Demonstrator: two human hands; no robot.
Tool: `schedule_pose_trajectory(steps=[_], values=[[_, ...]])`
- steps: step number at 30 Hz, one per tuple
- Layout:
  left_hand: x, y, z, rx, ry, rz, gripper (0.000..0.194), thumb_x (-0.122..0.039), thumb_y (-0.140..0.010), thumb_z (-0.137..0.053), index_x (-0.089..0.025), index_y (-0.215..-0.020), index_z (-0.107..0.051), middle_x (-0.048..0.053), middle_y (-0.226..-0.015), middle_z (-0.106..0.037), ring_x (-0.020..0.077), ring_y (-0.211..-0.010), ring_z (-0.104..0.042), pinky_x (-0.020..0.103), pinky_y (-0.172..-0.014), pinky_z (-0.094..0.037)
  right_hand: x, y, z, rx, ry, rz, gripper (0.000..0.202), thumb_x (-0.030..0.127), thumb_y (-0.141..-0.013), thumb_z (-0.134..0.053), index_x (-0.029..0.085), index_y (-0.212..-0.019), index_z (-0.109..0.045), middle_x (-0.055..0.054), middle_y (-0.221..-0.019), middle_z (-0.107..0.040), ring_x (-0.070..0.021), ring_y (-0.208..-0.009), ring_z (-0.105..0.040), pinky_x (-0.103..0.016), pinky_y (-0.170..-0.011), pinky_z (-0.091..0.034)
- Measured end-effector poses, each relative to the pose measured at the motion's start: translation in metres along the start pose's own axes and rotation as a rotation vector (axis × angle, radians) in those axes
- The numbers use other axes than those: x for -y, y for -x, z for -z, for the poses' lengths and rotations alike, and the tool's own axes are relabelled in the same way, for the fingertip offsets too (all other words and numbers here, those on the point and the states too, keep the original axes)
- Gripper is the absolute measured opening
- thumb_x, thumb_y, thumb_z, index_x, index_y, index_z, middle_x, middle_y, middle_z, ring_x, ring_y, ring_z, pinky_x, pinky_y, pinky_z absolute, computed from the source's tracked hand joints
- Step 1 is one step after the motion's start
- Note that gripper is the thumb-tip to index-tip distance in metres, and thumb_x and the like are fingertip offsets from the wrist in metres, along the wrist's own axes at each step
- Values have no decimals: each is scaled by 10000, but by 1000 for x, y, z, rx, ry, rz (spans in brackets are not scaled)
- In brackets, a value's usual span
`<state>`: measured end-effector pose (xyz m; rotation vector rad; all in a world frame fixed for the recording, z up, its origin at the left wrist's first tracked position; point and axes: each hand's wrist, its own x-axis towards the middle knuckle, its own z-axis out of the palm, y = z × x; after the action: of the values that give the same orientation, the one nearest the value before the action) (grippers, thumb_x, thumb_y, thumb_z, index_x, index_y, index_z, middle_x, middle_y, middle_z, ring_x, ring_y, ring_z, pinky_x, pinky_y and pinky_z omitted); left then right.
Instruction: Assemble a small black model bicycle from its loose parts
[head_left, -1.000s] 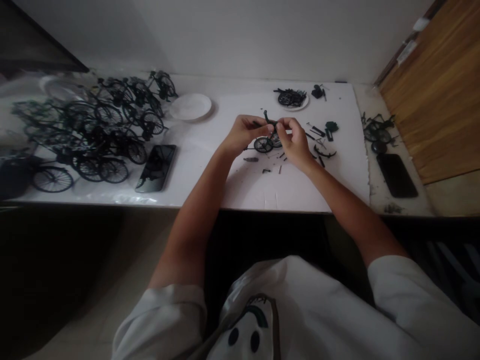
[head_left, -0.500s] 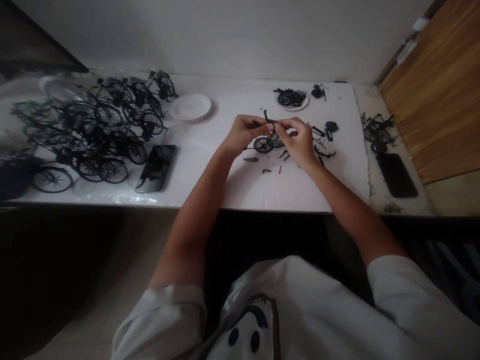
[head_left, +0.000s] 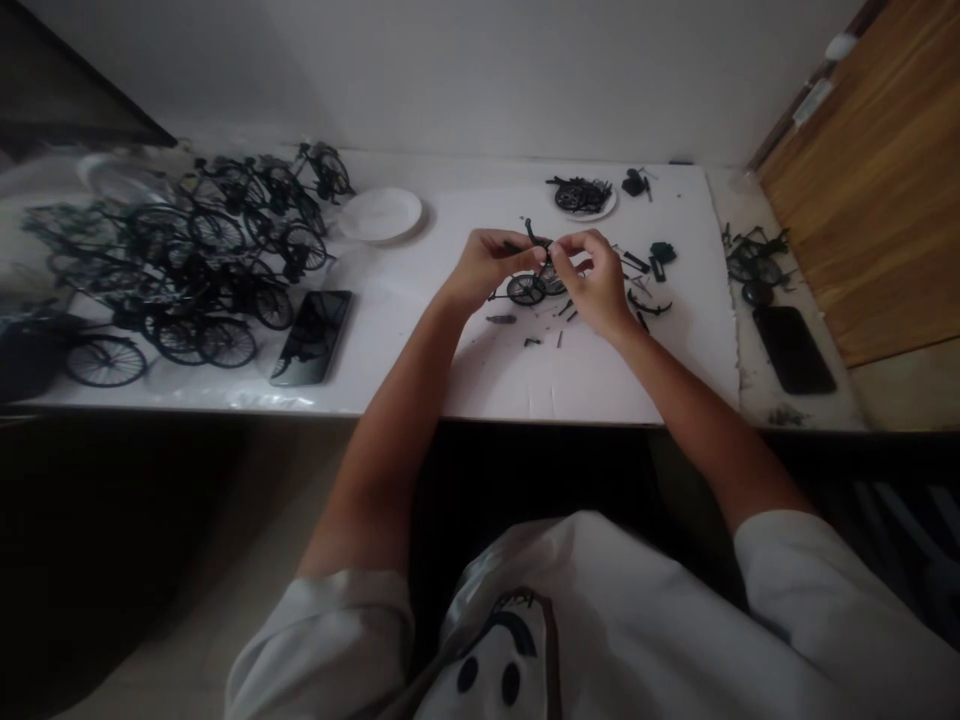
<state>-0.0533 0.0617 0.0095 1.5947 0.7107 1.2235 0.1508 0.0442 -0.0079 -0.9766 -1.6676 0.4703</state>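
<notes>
My left hand [head_left: 484, 268] and my right hand [head_left: 598, 278] meet above the white sheet, thumbs and fingertips pinched together. Between them is a dark model bicycle part [head_left: 532, 234], with a thin curved piece sticking up. My fingers cover most of it, so I cannot tell its exact shape. Just below my fingertips shows a small spoked bicycle wheel [head_left: 526, 290], with a second wheel [head_left: 553, 281] partly behind my right hand. Whether these wheels join the held part is hidden. Small loose pieces [head_left: 502, 319] lie beneath my hands.
Several model bicycles [head_left: 217, 230] crowd the left side, beside a phone [head_left: 313, 337] and a white plate [head_left: 382, 215]. Another plate holds dark wheels [head_left: 582, 195] at the back. Loose dark parts [head_left: 661, 255] lie to the right. Beyond the sheet's edge rests a black phone-like object [head_left: 793, 348].
My hands stay in nearly the same place, still pinching the dark part. Its upright curved piece has tilted very slightly. Nothing else has visibly moved.
</notes>
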Motion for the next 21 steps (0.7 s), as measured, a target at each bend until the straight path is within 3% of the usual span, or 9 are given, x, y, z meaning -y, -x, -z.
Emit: schedule_pose_trajectory(steps=[10, 21], values=[[0, -2, 1, -56, 94, 36, 410, -481, -701, -1042, -158, -806, -812, 77, -862, -806, 237, -933, -804, 361, -875, -633, 5, -4, 8, 105, -18, -10, 336, 592, -1011, -713, 259, -1060, -698, -72, -1110, -715, -227, -1065, -656, -374, -880, -586], [-6, 0, -1, -64, 65, 56, 445, -504, -638, -1063, -161, -803, -832, 94, -909, -826, 271, -993, -808, 399, -908, -633, 3, -4, 7, 160, -67, -64, 417, 658, -999, -696, 252, -1093, -703, -82, -1118, -719, -226, -1054, -675, -365, -881, -591]])
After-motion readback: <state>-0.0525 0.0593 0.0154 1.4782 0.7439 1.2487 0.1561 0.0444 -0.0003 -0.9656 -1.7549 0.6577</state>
